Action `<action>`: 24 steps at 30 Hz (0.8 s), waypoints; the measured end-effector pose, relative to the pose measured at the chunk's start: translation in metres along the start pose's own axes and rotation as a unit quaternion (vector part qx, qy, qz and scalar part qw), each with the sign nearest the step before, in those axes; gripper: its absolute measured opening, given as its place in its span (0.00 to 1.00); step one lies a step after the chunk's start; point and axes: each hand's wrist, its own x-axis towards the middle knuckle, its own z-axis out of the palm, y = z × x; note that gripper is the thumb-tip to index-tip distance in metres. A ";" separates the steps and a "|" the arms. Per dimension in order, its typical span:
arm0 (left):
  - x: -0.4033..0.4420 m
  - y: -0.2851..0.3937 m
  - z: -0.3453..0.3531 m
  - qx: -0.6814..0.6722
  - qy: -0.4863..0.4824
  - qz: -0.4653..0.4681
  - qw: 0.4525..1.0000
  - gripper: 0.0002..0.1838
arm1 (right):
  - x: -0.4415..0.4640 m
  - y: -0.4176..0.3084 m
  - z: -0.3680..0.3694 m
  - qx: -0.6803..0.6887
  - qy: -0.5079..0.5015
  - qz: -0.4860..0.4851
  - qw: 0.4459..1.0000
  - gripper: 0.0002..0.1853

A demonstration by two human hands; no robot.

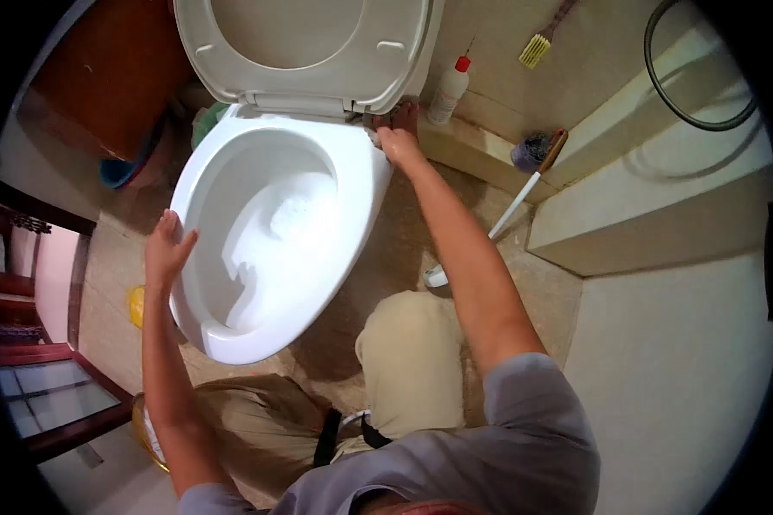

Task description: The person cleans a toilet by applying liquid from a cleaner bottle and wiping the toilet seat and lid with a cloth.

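A white toilet bowl (pixel 365 197) stands in front of me, its seat (pixel 404 51) and lid raised at the back. My left hand (pixel 167 249) rests against the left rim, thumb spread away from the fingers. At the bowl's rear right corner, beside the seat hinge, is my right hand (pixel 398 142). Its fingers are bent, and a small pale bit of something shows at their edge; I cannot make out what it is. Water with some foam (pixel 292 215) shows inside the bowl.
A white bottle with red cap (pixel 448 90) stands on the right ledge. A brush with yellow bristles (pixel 535 51) lies beyond it. A long-handled brush (pixel 515 206) leans near a dark tub (pixel 531 153). Above hangs a hose (pixel 661 86). A blue bucket (pixel 120 172) is left.
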 end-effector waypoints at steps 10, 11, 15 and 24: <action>0.004 -0.015 0.007 -0.019 -0.013 -0.005 1.000 0.38 | -0.161 -0.016 -0.010 0.016 -0.199 -0.093 0.976 0.46; 0.003 -0.020 0.009 -0.034 -0.015 -0.004 0.999 0.38 | -0.173 -0.021 -0.013 -0.011 -0.198 -0.129 0.972 0.45; -0.001 -0.008 0.003 -0.010 -0.015 -0.013 1.000 0.38 | -0.145 -0.028 -0.011 -0.149 -0.164 -0.210 0.952 0.42; -0.002 -0.011 0.004 -0.026 0.008 0.017 0.999 0.35 | -0.069 -0.030 -0.015 -0.192 -0.098 -0.236 0.948 0.30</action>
